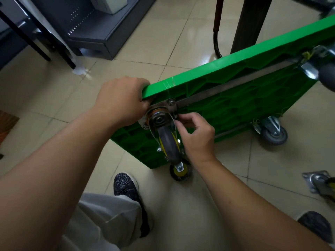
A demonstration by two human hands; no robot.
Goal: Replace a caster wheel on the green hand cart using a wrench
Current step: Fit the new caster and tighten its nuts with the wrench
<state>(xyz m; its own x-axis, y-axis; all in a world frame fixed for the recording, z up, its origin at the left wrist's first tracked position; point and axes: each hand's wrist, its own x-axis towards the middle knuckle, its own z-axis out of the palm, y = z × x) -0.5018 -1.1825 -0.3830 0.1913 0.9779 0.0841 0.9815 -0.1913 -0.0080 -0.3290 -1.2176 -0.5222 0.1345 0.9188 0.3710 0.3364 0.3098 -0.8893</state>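
The green hand cart (235, 98) stands on its edge on the floor, underside facing me. A caster (167, 140) with a grey wheel, yellow hub and metal mounting plate sits at the cart's near top corner. My left hand (121, 100) grips that corner of the cart, fingers wrapped behind the edge. My right hand (194, 134) is just right of the caster, its fingertips pinched at a fastener on the mounting plate; the fastener itself is hidden by the fingers. No wrench is visible.
Another caster (180, 170) shows at the cart's lower near corner, and two more (273, 133) (326, 73) at the far end. A loose caster (321, 183) lies on the tiled floor at right. My shoes (126, 187) stand below. Dark furniture legs (250, 22) stand behind.
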